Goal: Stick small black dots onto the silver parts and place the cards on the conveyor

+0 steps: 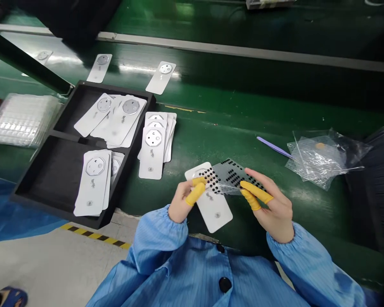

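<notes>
Between my hands is a clear sheet of black dot stickers (233, 175), held up over the bench. My left hand (188, 195), with yellow finger cots on, pinches the sheet's left edge. Yellow cots also cover fingers of my right hand (269, 204), which grips the right side, one bare fingertip stretched along the upper edge. Beneath the sheet a white card (215, 211) lies on the green bench, its upper part partly hidden by the sheet and my left fingers. To the left rests a stack of white cards (152, 157) with octagonal emblems.
A black two-part tray (51, 166) holds more white cards. Purple tweezers (273, 146) lie right of centre, touching a pile of clear plastic sheets (320, 160). Several single cards lie along the back, one here (161, 77). Clear plastic trays (22, 119) are stacked far left.
</notes>
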Action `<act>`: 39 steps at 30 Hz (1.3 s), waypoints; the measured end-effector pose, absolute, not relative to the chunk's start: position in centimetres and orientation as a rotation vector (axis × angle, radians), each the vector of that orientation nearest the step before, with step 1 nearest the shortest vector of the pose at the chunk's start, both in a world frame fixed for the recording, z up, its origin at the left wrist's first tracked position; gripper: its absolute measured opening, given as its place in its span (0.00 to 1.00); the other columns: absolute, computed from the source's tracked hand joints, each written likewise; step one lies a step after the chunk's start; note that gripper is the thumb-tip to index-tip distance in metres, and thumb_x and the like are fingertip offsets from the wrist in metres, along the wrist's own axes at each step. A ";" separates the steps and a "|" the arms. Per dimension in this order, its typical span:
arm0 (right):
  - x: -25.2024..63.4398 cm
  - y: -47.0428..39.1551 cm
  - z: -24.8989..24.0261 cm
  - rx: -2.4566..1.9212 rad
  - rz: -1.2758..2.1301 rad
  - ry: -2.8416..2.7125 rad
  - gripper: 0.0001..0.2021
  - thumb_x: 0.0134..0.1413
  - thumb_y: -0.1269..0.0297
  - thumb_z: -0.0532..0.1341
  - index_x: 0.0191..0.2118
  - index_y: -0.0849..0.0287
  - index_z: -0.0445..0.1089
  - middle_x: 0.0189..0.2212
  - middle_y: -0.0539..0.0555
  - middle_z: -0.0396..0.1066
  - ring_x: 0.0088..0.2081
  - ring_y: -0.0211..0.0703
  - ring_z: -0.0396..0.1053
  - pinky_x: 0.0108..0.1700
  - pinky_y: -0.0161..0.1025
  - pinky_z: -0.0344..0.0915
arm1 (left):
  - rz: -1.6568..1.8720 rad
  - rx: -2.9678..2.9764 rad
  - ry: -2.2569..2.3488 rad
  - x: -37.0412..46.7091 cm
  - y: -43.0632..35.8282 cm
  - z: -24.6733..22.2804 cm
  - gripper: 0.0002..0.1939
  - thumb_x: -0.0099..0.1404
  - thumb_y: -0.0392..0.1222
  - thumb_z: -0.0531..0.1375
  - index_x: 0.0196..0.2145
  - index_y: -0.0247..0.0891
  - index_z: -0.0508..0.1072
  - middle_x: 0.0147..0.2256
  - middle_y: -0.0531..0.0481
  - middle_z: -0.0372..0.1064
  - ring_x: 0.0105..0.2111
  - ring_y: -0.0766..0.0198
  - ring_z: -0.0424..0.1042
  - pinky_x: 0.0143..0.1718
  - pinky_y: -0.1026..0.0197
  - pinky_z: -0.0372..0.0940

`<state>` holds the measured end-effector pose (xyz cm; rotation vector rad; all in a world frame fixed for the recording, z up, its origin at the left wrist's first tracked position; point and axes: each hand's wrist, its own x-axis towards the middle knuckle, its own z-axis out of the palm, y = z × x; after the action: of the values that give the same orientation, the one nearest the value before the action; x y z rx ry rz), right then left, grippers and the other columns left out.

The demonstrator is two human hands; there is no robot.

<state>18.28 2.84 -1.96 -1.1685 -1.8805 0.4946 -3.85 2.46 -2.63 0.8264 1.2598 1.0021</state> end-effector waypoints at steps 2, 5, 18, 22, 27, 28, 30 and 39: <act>18.3 3.3 -1.8 -1.140 0.487 -1.961 0.20 0.52 0.77 0.61 0.51 0.55 0.70 0.53 0.60 0.69 0.54 0.53 0.67 0.51 0.54 0.70 | 0.990 0.726 1.206 -2.4 2.6 -2.5 0.24 0.48 0.57 0.69 0.33 0.30 0.80 0.32 0.41 0.78 0.31 0.54 0.77 0.32 0.57 0.73; 17.7 3.7 -1.9 -1.117 0.427 -2.012 0.19 0.51 0.77 0.63 0.50 0.57 0.69 0.50 0.61 0.70 0.52 0.52 0.68 0.53 0.56 0.67 | 0.996 0.703 1.246 -1.2 2.6 -2.3 0.22 0.47 0.54 0.70 0.31 0.31 0.80 0.32 0.42 0.78 0.29 0.57 0.76 0.29 0.60 0.72; 16.2 4.3 -4.7 -0.844 0.486 -2.129 0.16 0.54 0.77 0.58 0.49 0.62 0.65 0.43 0.63 0.71 0.46 0.46 0.70 0.44 0.45 0.73 | 0.812 1.749 1.452 -1.5 1.8 -3.9 0.10 0.61 0.37 0.56 0.26 0.32 0.74 0.23 0.45 0.72 0.23 0.63 0.71 0.25 0.63 0.63; 15.3 4.3 -5.7 -0.956 0.693 -1.947 0.09 0.56 0.74 0.58 0.43 0.59 0.67 0.39 0.59 0.70 0.40 0.42 0.71 0.41 0.41 0.72 | 0.718 1.809 1.479 -1.8 2.2 -4.8 0.12 0.59 0.38 0.56 0.20 0.34 0.69 0.19 0.48 0.68 0.19 0.65 0.66 0.21 0.65 0.57; 14.6 4.6 -6.0 -1.040 0.739 -1.886 0.05 0.58 0.72 0.56 0.39 0.58 0.66 0.36 0.57 0.71 0.39 0.40 0.71 0.40 0.39 0.71 | 0.644 1.797 1.442 -2.0 2.9 -5.1 0.11 0.58 0.37 0.57 0.19 0.35 0.70 0.17 0.49 0.67 0.18 0.65 0.65 0.21 0.65 0.56; 14.6 4.6 -6.1 -1.054 0.739 -1.880 0.05 0.58 0.72 0.56 0.39 0.58 0.66 0.36 0.56 0.71 0.38 0.40 0.71 0.39 0.39 0.71 | 0.635 1.786 1.430 -2.0 3.0 -5.1 0.11 0.58 0.37 0.57 0.19 0.35 0.71 0.18 0.49 0.68 0.18 0.65 0.66 0.21 0.64 0.57; 14.8 4.7 -6.3 -1.090 0.724 -1.869 0.05 0.58 0.73 0.57 0.39 0.57 0.66 0.36 0.55 0.70 0.38 0.39 0.71 0.39 0.38 0.71 | 0.621 1.753 1.395 -2.4 3.2 -5.1 0.09 0.59 0.38 0.57 0.25 0.34 0.74 0.22 0.47 0.72 0.22 0.63 0.71 0.24 0.64 0.63; 16.0 5.0 -6.0 -1.180 0.449 -1.859 0.09 0.53 0.75 0.61 0.41 0.57 0.69 0.41 0.57 0.69 0.42 0.44 0.68 0.43 0.45 0.67 | 1.021 1.234 1.517 -7.4 2.0 -1.8 0.49 0.62 0.41 0.61 0.67 0.38 0.30 0.43 0.42 0.75 0.38 0.54 0.77 0.38 0.54 0.73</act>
<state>16.00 5.01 -6.03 -1.1797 -1.8594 0.4487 -7.41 1.99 -1.81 1.2337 1.5172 1.0205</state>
